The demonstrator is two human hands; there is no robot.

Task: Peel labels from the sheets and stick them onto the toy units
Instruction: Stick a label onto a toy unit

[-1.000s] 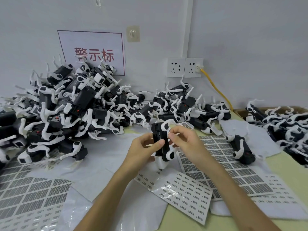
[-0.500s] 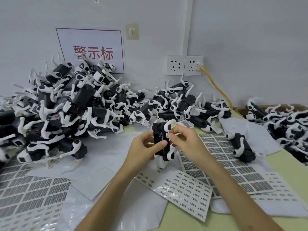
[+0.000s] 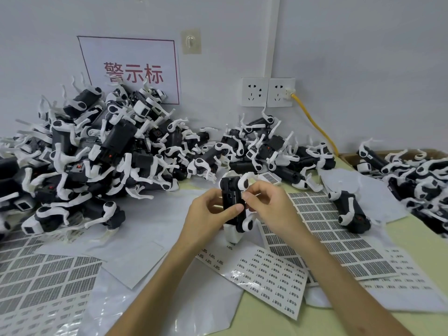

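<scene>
Above table (image 3: 412, 241) centre | left hand (image 3: 208, 214) grips one toy unit (image 3: 231, 192) | right hand (image 3: 269, 204) pinches its edge

red-lettered wall sign (image 3: 131, 69), double socket (image 3: 268, 92), yellow cable (image 3: 314, 122), wall hook (image 3: 191, 41)

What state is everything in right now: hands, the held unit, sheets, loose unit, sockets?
held toy unit: upright, in both hands.
left hand: grips it, thumb across its front.
right hand: pinches at its right edge; label not discernible.
barcode sheet: flat on the table.
grid label sheet: flat on the table.
lone toy unit: lying down, apart from both hands.
yellow cable: plugged into right socket.
left socket: empty.
</scene>
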